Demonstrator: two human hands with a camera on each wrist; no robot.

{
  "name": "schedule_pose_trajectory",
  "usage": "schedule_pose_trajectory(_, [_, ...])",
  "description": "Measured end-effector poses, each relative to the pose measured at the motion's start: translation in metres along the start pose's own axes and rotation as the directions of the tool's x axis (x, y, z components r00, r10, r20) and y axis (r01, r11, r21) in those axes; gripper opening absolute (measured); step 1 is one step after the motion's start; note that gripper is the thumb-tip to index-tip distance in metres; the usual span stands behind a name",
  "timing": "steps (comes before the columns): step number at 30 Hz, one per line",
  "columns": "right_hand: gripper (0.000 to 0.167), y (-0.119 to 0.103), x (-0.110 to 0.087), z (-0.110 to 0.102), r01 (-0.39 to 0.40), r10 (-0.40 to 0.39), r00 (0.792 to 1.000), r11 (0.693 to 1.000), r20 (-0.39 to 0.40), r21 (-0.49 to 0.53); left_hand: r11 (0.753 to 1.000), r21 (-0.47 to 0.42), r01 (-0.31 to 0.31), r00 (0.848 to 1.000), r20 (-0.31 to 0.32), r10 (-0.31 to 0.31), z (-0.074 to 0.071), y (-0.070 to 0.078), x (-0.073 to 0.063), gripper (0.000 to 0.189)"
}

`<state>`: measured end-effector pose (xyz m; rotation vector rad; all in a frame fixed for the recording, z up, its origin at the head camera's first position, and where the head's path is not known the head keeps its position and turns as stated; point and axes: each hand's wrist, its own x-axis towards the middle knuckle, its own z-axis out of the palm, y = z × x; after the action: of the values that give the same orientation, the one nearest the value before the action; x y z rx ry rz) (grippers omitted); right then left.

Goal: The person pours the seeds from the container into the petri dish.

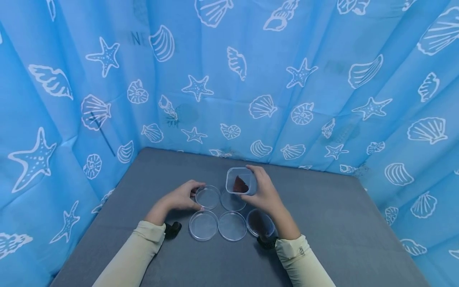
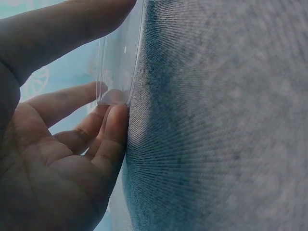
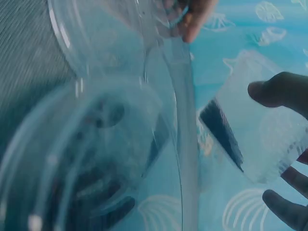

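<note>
My left hand (image 1: 184, 196) grips the rim of a clear petri dish (image 1: 208, 197) at the back left of a group, thumb on the near side and fingers on the far side. In the left wrist view the dish wall (image 2: 118, 62) stands between thumb and fingers, close over the cloth. My right hand (image 1: 264, 189) holds a clear square plastic tub (image 1: 232, 175) tilted to the left, above another petri dish (image 1: 233, 204). Dark reddish-brown powder (image 1: 240, 184) lies heaped in the tub's lower corner. The right wrist view shows the tub (image 3: 260, 134) between thumb and fingers.
In the front row are a left petri dish (image 1: 203, 225), a middle petri dish (image 1: 232, 226) and a dark-looking right petri dish (image 1: 256, 223), partly under the right wrist. The grey cloth-covered table (image 1: 322, 223) meets a blue curtain (image 1: 229, 99) at the back.
</note>
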<state>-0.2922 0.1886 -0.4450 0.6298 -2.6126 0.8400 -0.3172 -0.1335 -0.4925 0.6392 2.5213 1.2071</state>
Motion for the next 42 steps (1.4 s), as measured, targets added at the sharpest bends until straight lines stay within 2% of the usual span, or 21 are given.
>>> schedule_pose_trajectory(7, [0.099, -0.018, 0.009, 0.015, 0.118, -0.115, 0.993, 0.985, 0.027, -0.129, 1.000, -0.018, -0.016, 1.000, 0.008, 0.016, -0.001, 0.000, 0.000, 0.090])
schedule_pose_trajectory(12, [0.098, -0.026, 0.014, 0.025, 0.169, -0.159, 0.985, 0.962, 0.062, -0.213, 1.000, -0.017, -0.022, 1.000, 0.007, 0.022, -0.003, -0.002, 0.000, 0.089])
schedule_pose_trajectory(17, [0.097, -0.031, 0.017, 0.034, 0.221, -0.215, 0.975, 0.935, 0.055, -0.277, 1.000, -0.021, -0.021, 1.000, 0.006, 0.021, -0.002, -0.001, 0.000, 0.089])
schedule_pose_trajectory(27, [0.091, -0.035, 0.020, 0.043, 0.330, -0.338, 0.941, 0.887, 0.032, -0.324, 1.000, -0.014, -0.009, 1.000, 0.005, 0.009, 0.000, -0.001, 0.001, 0.089])
schedule_pose_trajectory(32, [0.085, -0.037, 0.021, 0.046, 0.350, -0.365, 0.931, 0.869, 0.024, -0.349, 1.000, -0.027, -0.012, 1.000, 0.008, 0.012, 0.000, -0.001, -0.001, 0.089])
schedule_pose_trajectory(42, [0.082, -0.048, 0.020, 0.047, 0.387, -0.384, 0.919, 0.841, 0.086, -0.379, 0.999, -0.036, -0.008, 1.000, 0.010, 0.009, -0.002, -0.001, -0.003, 0.091])
